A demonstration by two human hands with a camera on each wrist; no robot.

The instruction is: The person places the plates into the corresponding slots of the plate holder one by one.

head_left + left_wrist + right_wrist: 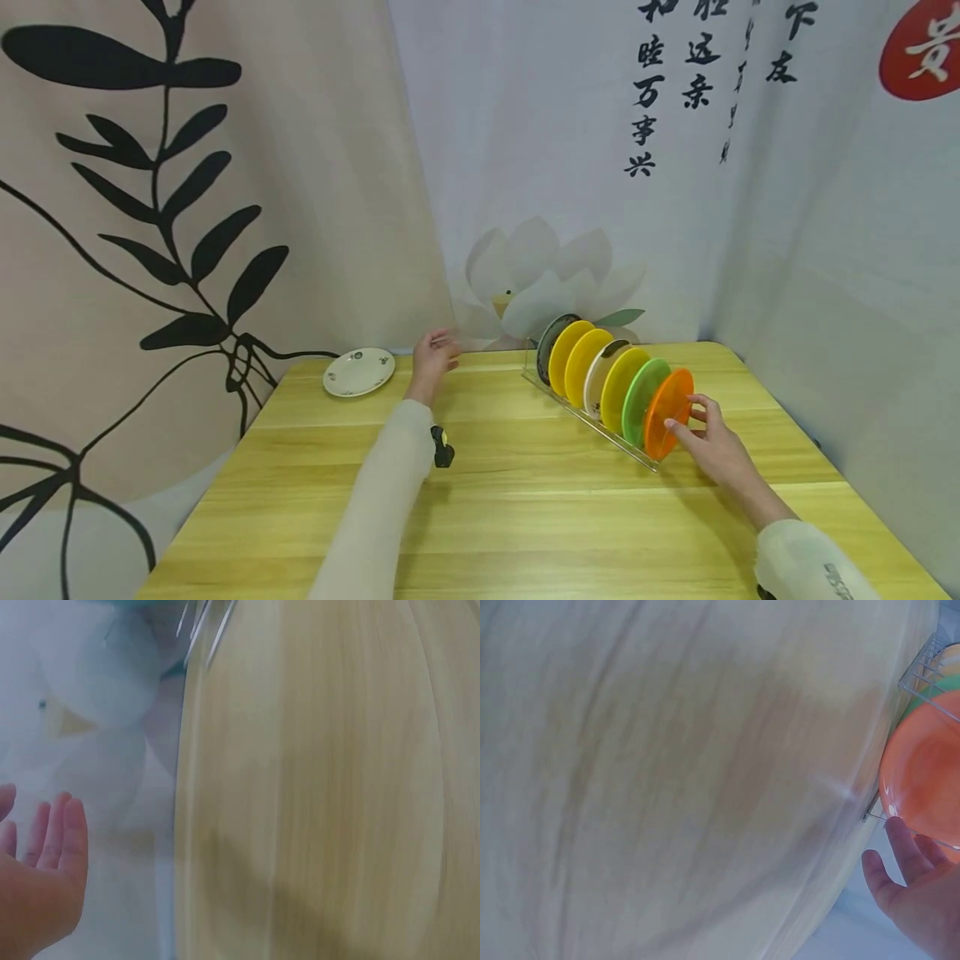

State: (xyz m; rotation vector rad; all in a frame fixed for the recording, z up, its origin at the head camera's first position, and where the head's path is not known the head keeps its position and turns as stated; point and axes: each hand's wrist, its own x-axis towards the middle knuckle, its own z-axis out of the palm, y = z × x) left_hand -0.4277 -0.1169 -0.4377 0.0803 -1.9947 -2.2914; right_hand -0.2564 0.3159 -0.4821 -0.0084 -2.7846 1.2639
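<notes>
At the right end of a wire dish rack (pixel 615 440) stands an orange plate (pixel 667 414), upright. My right hand (pixel 708 442) is beside it, fingers spread and fingertips right at its rim; in the right wrist view the orange plate (pixel 926 776) is partly cut off by the frame edge. Behind it in the row are a green plate (pixel 645 396), several yellow plates (pixel 622 383), a white plate (pixel 595 387) and a dark patterned plate (pixel 549 354). My left hand (pixel 433 360) hovers near the table's back edge with loosely bent fingers, holding nothing.
A white patterned plate (pixel 358 372) lies flat at the back left of the wooden table (pixel 525 517), left of my left hand. Printed cloth (pixel 337 208) hangs right behind the table and along its right side.
</notes>
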